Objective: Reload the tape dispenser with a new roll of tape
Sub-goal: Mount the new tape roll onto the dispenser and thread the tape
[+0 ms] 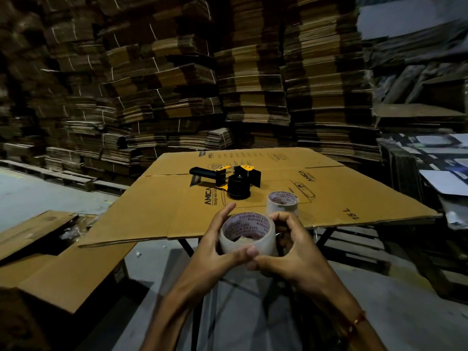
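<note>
Work surface: a flattened brown corrugated cardboard sheet (329,191), printed with black lettering, is laid over dark folding legs. On it, a black-and-yellow hand-held tape dispenser (228,179) is seen lying on its side near the middle. A clear tape roll with a white printed core (283,205) is stood just beside it, toward the near edge.

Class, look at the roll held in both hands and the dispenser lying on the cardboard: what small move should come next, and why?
Probably find and peel up the free end of the tape roll. Both the left hand and the right hand hold it, thumbs meeting on its near side as if feeling for the edge. The tape dispenser lies untouched on the cardboard sheet, its black spool bare.
</note>
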A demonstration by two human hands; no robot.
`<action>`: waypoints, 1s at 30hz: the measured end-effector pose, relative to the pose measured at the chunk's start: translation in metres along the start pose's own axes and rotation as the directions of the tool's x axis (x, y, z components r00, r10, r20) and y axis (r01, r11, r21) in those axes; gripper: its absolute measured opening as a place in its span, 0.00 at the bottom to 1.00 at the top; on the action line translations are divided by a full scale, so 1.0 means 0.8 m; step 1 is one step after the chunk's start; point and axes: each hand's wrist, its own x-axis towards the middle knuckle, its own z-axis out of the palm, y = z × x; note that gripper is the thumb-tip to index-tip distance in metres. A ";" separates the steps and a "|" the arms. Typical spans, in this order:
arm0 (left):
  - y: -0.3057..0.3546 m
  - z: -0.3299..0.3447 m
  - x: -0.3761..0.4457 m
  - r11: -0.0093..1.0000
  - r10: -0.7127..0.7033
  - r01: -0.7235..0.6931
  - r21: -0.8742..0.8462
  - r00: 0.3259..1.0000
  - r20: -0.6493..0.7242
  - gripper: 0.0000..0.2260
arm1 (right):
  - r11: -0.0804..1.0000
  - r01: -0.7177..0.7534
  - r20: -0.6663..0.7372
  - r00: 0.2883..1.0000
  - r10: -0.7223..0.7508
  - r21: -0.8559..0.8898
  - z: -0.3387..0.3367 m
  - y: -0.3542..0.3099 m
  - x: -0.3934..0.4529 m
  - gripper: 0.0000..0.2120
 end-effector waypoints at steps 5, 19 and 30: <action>-0.005 0.008 0.005 0.999 0.046 -0.046 0.005 0.991 -0.125 0.49 | 0.989 0.130 -0.232 0.962 -0.145 -0.076 0.023 0.010 -0.008 0.32; -0.012 -0.008 0.004 0.996 0.021 -0.026 -0.086 0.998 -0.057 0.45 | 0.997 0.077 -0.158 0.984 -0.078 -0.010 0.020 0.003 -0.006 0.29; -0.033 -0.012 0.010 0.901 -0.095 0.092 -0.423 0.995 0.013 0.52 | 0.982 0.048 -0.205 0.975 -0.086 -0.183 0.039 -0.024 -0.011 0.33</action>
